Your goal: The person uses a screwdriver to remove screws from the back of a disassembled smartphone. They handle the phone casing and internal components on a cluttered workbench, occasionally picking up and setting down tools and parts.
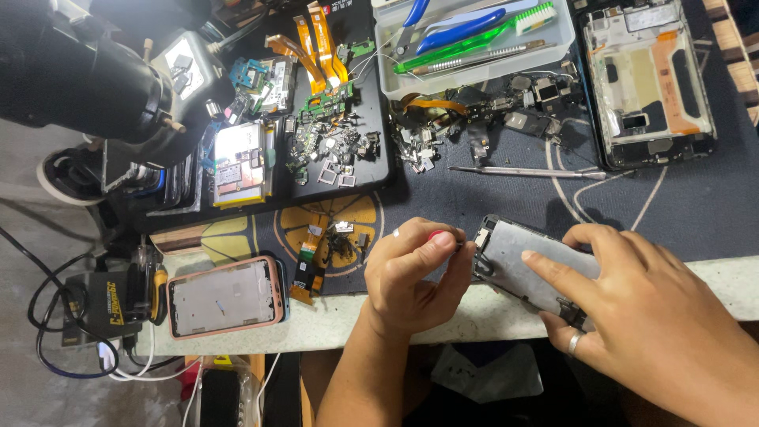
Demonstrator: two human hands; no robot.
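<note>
An opened phone body [514, 261] with a grey metal plate lies tilted at the front edge of the bench. My right hand [632, 308], a ring on one finger, grips it from the right, with the fingers spread over its back. My left hand [411, 273] is closed around a small red-capped tool [437, 236]. The tool's tip sits at the left end of the phone body and is mostly hidden by my fingers.
A black microscope [87, 79] hangs over the back left. A black tray [379, 170] holds boards and small parts. A clear box [565, 35] holds several tools. A stripped phone frame [648, 79] lies back right, tweezers [530, 170] mid-mat, a pink-cased phone [225, 296] front left.
</note>
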